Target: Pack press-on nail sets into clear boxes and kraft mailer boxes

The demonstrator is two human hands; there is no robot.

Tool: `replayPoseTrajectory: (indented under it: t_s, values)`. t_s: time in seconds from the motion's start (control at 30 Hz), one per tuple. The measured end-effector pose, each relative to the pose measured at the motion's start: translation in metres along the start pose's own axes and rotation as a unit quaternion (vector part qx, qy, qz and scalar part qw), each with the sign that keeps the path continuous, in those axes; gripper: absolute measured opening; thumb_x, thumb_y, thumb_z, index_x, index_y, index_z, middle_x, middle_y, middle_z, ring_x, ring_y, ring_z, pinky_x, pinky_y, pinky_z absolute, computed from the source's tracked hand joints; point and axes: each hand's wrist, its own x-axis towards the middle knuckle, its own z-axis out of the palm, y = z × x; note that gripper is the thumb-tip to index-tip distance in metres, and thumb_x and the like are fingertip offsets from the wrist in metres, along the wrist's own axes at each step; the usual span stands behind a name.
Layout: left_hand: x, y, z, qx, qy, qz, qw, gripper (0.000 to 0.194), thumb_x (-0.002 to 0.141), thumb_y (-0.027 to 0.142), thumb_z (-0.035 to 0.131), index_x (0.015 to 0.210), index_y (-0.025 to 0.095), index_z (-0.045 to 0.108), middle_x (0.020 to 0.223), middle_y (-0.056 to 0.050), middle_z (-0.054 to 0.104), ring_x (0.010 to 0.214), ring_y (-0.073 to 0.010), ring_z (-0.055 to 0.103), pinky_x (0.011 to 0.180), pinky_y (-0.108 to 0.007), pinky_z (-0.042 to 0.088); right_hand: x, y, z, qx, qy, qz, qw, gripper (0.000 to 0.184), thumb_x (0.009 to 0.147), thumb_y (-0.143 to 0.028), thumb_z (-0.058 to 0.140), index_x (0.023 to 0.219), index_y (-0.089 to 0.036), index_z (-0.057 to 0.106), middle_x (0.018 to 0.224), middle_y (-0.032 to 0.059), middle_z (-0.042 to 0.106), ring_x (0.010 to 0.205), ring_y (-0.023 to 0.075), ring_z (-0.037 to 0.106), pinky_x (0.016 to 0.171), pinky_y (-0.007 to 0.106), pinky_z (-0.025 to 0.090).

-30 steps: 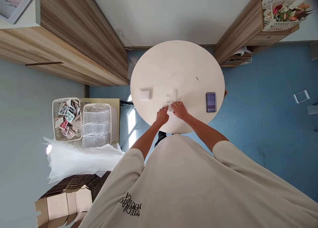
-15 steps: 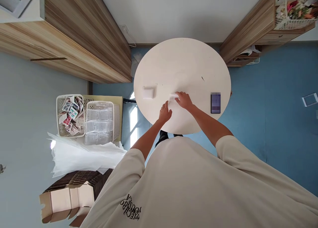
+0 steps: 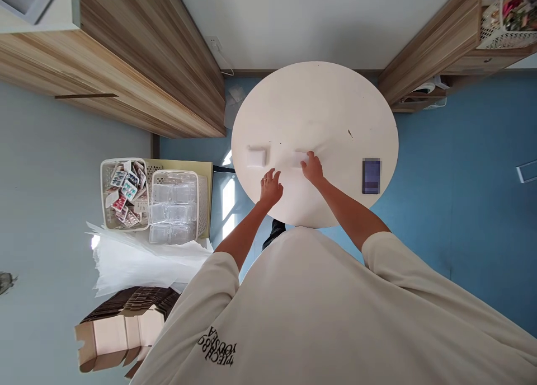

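Observation:
My right hand is at the middle of the round white table, its fingers closed on the right edge of a small white wrapped packet. What is inside the packet cannot be seen. My left hand hovers over the near left part of the table, fingers apart and holding nothing. Beyond its fingertips, a little to the left, lies a second white packet, separate from the first.
A dark phone-like device lies on the table's right side. To the left stand a basket of small colourful packs, a basket of clear plastic boxes, white sheets and folded cardboard boxes. Wooden cabinets flank the table.
The loose white wrap under both hands is now a compact packet. My left hand has drawn away to the left and opened; my right hand has moved forward with the packet. The view has shifted slightly.

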Motion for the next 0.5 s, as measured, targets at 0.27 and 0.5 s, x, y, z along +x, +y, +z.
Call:
replayPoseTrajectory:
  t_s: [0.27,0.5]
  values:
    - [0.025,-0.043,-0.035,0.059,0.006,-0.038,0.998,0.080,0.096,0.012,0.045,0.173,0.019,0.022,0.179,-0.015,0.026,0.166,-0.0309,0.022,0.132,-0.059,0.026,0.004,-0.021,0.024,0.028,-0.007,-0.048,0.998,0.043,0.106,-0.049,0.050,0.143,-0.027,0.047,0.128,0.0147,0.062,0.115,0.0335,0.061,0.096,0.048,0.055]
    - [0.029,-0.062,-0.046,0.072,-0.045,-0.022,0.996,0.080,0.096,0.012,0.040,0.173,0.017,0.022,0.180,-0.011,0.024,0.166,-0.0284,0.022,0.134,-0.056,0.023,0.007,-0.062,0.046,0.022,-0.017,-0.055,0.998,0.044,0.106,-0.049,0.049,0.145,-0.028,0.047,0.132,0.0154,0.061,0.115,0.0334,0.062,0.097,0.048,0.054]
